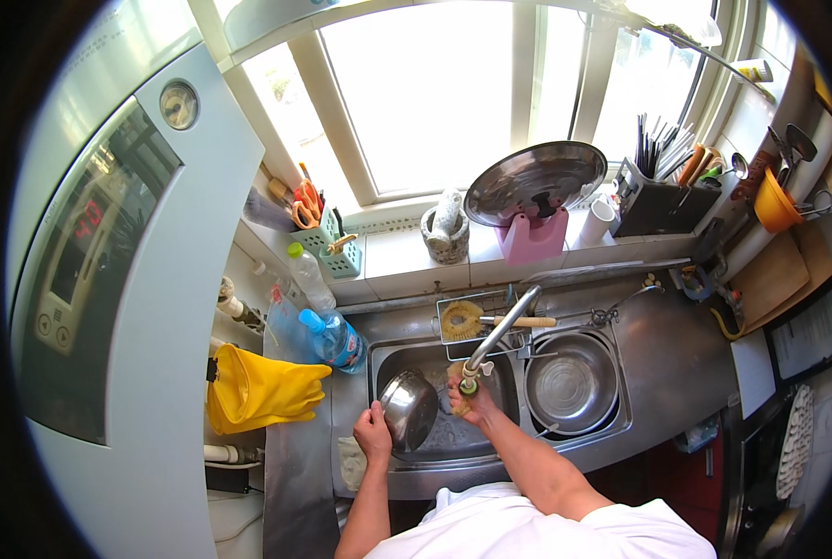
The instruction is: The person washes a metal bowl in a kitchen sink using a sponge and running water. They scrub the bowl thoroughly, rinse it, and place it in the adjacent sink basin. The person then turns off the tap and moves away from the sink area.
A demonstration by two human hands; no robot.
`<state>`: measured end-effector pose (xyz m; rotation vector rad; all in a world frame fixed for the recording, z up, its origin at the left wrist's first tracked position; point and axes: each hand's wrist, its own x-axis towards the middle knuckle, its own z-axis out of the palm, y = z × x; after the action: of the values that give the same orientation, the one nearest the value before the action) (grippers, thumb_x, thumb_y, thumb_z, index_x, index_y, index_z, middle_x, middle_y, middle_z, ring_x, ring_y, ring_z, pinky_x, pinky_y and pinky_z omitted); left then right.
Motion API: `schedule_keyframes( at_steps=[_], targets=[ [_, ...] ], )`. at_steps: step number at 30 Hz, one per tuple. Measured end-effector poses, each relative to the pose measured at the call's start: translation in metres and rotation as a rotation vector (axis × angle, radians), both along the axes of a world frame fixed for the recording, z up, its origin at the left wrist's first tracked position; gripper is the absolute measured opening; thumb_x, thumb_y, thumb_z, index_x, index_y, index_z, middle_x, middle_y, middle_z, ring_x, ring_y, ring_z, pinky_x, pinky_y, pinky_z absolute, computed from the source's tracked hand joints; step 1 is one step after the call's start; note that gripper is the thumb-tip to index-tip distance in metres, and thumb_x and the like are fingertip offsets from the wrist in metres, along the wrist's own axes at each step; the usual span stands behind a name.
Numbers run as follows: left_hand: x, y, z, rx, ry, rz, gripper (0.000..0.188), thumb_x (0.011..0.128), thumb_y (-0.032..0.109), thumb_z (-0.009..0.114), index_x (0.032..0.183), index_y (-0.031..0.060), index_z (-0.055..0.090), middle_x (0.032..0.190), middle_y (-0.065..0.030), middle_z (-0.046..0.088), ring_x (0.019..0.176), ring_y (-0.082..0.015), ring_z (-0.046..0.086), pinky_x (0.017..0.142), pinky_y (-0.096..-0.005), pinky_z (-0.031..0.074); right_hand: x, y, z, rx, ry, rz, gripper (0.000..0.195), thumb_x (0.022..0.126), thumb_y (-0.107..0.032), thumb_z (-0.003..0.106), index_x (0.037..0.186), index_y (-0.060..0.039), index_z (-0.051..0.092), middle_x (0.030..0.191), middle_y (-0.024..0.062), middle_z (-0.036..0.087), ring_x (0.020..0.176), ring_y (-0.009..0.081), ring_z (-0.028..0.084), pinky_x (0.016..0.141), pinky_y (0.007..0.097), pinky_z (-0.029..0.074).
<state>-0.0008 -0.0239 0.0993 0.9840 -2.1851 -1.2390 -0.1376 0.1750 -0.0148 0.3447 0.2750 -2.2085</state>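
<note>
My left hand (pixel 374 434) grips the rim of a stainless steel pot (pixel 410 411). The pot is tilted on its side over the left sink basin (pixel 451 447), its shiny outer surface towards the middle. In my right hand (pixel 473 404) is a tan scrubbing pad (pixel 456 374), partly hidden by my fingers and the tap. The curved tap (pixel 503 327) reaches over that hand, and its green-ringed spout (pixel 468 386) covers part of it. Whether water runs from the spout is hard to tell.
A steel basin (pixel 571 383) sits in the right sink bowl. Behind the tap, a wire rack (pixel 446 303) holds a round fibre brush (pixel 462 321). On the left are a blue-capped bottle (pixel 335 339) and yellow rubber gloves (pixel 266 388). A pot lid (pixel 535 183) leans on the sill.
</note>
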Motion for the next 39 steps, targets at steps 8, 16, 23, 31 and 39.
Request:
schedule_keyframes(
  at_steps=[8, 16, 23, 31, 39],
  targets=[
    [0.004, -0.002, 0.001, -0.005, -0.013, 0.017, 0.050, 0.102, 0.036, 0.061, 0.071, -0.0026, 0.057, 0.059, -0.0123, 0.054, 0.057, -0.0172, 0.047, 0.057, -0.0399, 0.040, 0.007, -0.003, 0.032, 0.509, -0.018, 0.069, 0.037, 0.097, -0.055, 0.050, 0.086, -0.0210, 0.058, 0.064, 0.0013, 0.046, 0.050, 0.0161, 0.044, 0.046, 0.0328, 0.033],
    [0.001, -0.004, -0.005, -0.005, -0.006, 0.018, 0.051, 0.101, 0.037, 0.062, 0.069, -0.0026, 0.057, 0.058, -0.0138, 0.054, 0.056, -0.0183, 0.046, 0.056, -0.0407, 0.040, 0.006, -0.006, 0.023, 0.245, -0.069, -0.108, 0.043, 0.098, -0.046, 0.054, 0.113, -0.0060, 0.064, 0.098, 0.0102, 0.068, 0.080, 0.0286, 0.069, 0.071, 0.0450, 0.059],
    [-0.003, -0.001, -0.007, 0.000, 0.005, 0.008, 0.051, 0.101, 0.037, 0.062, 0.069, -0.0025, 0.057, 0.058, -0.0132, 0.053, 0.056, -0.0179, 0.046, 0.056, -0.0405, 0.040, -0.003, 0.004, 0.003, 0.181, 0.048, -0.025, 0.031, 0.100, -0.038, 0.055, 0.110, -0.0102, 0.065, 0.093, 0.0069, 0.068, 0.074, 0.0232, 0.068, 0.064, 0.0402, 0.058],
    [-0.001, -0.001, -0.004, 0.000, 0.012, 0.007, 0.052, 0.102, 0.037, 0.062, 0.067, -0.0015, 0.054, 0.056, -0.0103, 0.051, 0.055, -0.0164, 0.044, 0.055, -0.0398, 0.038, 0.010, 0.011, -0.001, 0.292, -0.011, 0.090, 0.040, 0.096, -0.055, 0.057, 0.089, -0.0162, 0.061, 0.069, 0.0002, 0.053, 0.055, 0.0173, 0.053, 0.050, 0.0340, 0.045],
    [0.004, -0.004, -0.006, -0.023, -0.018, 0.014, 0.052, 0.102, 0.036, 0.062, 0.068, -0.0025, 0.054, 0.057, -0.0121, 0.052, 0.056, -0.0173, 0.045, 0.056, -0.0407, 0.039, 0.008, 0.002, 0.026, 0.165, 0.008, -0.001, 0.044, 0.100, -0.047, 0.051, 0.121, -0.0108, 0.064, 0.106, 0.0106, 0.070, 0.086, 0.0244, 0.069, 0.075, 0.0397, 0.058]
  ],
)
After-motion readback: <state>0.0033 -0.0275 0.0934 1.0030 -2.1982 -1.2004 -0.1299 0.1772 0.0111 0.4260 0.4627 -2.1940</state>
